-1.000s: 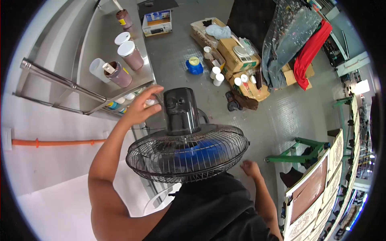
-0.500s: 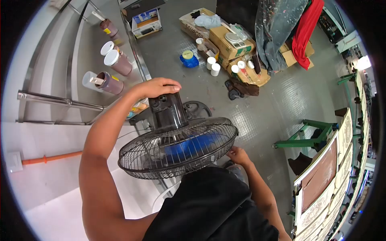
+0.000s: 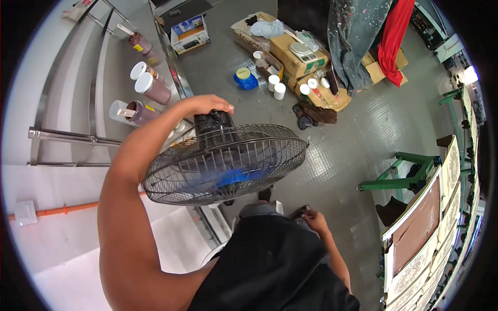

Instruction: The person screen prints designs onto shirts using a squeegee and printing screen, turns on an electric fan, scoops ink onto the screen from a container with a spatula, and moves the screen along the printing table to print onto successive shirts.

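Note:
A black fan with a wire cage and blurred blue blades fills the middle of the view, its cage tilted in front of my body. My left hand lies over the top of its motor housing, fingers wrapped round the far edge. Lower right of the cage, my right hand hangs beside the black clothing with its fingers curled together. Whatever those fingers may hold is too small to make out. A dark shoe shows next to them.
At left, a metal shelf carries tubs of brown ink. Cardboard boxes, white jars and a blue-wrapped tub stand on the floor ahead. A green stand and a framed screen are at right.
The fan head has tilted, its cage rising in view and its motor housing tipping back under my left hand. My right hand has moved down, away from the cage.

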Demonstrator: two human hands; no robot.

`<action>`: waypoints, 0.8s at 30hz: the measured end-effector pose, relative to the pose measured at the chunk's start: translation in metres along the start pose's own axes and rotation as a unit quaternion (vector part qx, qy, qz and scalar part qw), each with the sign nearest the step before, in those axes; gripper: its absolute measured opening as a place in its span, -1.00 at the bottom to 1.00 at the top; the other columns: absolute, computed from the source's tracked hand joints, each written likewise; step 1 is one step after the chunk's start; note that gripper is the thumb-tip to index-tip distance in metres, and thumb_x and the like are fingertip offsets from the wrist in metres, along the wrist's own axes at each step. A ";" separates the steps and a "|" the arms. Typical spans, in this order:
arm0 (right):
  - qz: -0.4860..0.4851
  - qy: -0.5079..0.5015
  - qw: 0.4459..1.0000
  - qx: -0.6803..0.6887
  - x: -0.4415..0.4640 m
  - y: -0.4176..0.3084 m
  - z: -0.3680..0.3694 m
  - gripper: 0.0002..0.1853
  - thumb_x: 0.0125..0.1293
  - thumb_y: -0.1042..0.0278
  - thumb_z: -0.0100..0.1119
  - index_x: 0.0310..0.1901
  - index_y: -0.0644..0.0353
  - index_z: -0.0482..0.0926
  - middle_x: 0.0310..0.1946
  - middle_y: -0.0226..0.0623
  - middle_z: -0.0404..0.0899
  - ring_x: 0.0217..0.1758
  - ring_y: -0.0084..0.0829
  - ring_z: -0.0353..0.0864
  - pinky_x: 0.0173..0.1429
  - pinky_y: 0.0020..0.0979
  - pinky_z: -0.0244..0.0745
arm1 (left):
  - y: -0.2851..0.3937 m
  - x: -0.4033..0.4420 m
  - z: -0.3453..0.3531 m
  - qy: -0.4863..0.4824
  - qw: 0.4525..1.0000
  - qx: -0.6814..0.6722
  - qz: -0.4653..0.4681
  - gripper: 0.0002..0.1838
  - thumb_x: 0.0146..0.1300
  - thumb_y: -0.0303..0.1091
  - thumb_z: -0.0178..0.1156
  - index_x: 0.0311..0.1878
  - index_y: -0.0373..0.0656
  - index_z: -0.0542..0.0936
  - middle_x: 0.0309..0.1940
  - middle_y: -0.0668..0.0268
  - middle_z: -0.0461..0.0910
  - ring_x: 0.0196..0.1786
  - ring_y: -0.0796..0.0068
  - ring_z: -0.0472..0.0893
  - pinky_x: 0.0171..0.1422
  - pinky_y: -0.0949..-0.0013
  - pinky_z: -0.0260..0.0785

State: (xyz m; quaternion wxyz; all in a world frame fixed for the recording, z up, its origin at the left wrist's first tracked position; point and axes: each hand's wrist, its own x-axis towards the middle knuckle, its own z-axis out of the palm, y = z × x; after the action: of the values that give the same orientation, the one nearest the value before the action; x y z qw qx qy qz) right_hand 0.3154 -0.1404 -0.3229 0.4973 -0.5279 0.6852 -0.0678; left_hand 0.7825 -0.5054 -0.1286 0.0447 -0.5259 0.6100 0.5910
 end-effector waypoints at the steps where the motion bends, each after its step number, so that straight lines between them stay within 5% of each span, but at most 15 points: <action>1: -0.008 -0.001 1.000 0.000 0.001 0.009 0.001 -0.58 0.23 0.04 0.33 -0.11 0.27 0.66 -0.26 0.01 0.71 -0.12 -0.13 0.74 -0.05 -0.23 0.60 | 0.000 0.002 -0.001 -0.012 1.000 -0.004 -0.003 -0.53 0.42 0.02 0.09 0.11 -0.18 0.64 0.16 0.30 0.59 0.27 0.44 0.46 0.37 0.39 0.21; 6: 0.029 0.012 0.999 -0.015 0.001 0.059 0.013 -0.53 0.22 -0.03 0.31 -0.10 0.27 0.67 -0.31 -0.02 0.72 -0.18 -0.07 0.73 -0.07 -0.19 0.59 | 0.003 0.000 0.000 0.000 1.000 0.019 0.005 -0.38 0.46 0.19 -0.03 0.20 -0.19 0.58 0.20 0.25 0.56 0.31 0.39 0.45 0.41 0.38 0.19; 8: 0.031 0.020 0.999 -0.011 -0.010 0.048 0.003 -0.54 0.22 -0.02 0.31 -0.09 0.26 0.67 -0.31 -0.02 0.72 -0.18 -0.09 0.73 -0.07 -0.21 0.59 | 0.002 -0.010 -0.003 0.056 0.995 0.003 0.077 -0.29 0.47 0.27 -0.14 0.25 -0.21 0.53 0.20 0.22 0.56 0.32 0.36 0.46 0.42 0.36 0.19; 14: 0.081 0.019 0.996 0.028 -0.025 0.060 -0.005 -0.58 0.23 0.02 0.29 -0.13 0.26 0.70 -0.29 -0.04 0.73 -0.16 -0.15 0.75 -0.05 -0.26 0.58 | 0.033 -0.053 0.010 0.199 0.966 0.118 0.117 -0.41 0.54 0.14 -0.18 0.30 -0.14 0.47 0.19 0.10 0.55 0.31 0.21 0.48 0.39 0.25 0.26; 16: 0.091 0.017 0.996 0.016 -0.026 0.073 -0.005 -0.59 0.24 0.03 0.27 -0.14 0.26 0.71 -0.28 -0.04 0.73 -0.15 -0.17 0.75 -0.03 -0.27 0.58 | 0.028 -0.047 0.014 0.303 0.899 0.197 0.249 -0.47 0.55 0.05 -0.14 0.31 -0.15 0.45 0.19 0.07 0.53 0.31 0.10 0.46 0.39 0.19 0.27; 22: 0.081 0.034 0.996 -0.002 -0.020 0.083 -0.002 -0.61 0.27 0.03 0.22 -0.11 0.21 0.72 -0.27 -0.03 0.73 -0.12 -0.16 0.75 0.01 -0.26 0.58 | 0.032 -0.045 0.014 0.355 0.839 0.323 0.256 -0.50 0.54 -0.02 -0.11 0.33 -0.16 0.42 0.23 0.08 0.49 0.34 0.06 0.41 0.45 0.15 0.20; 24: 0.099 0.025 0.995 0.003 -0.022 0.079 -0.001 -0.61 0.28 0.06 0.22 -0.07 0.22 0.71 -0.25 -0.03 0.73 -0.09 -0.15 0.74 0.03 -0.26 0.58 | 0.044 -0.035 0.018 0.303 0.863 0.317 0.249 -0.46 0.54 0.05 -0.16 0.38 -0.08 0.37 0.31 0.08 0.41 0.41 0.05 0.33 0.49 0.06 0.13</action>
State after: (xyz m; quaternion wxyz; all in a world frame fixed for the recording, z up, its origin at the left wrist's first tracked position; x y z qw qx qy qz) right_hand 0.2622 -0.0890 -0.3577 0.4858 -0.4538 0.7463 -0.0336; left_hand 0.7573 -0.4822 -0.0806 -0.1265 -0.4669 0.8588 0.1686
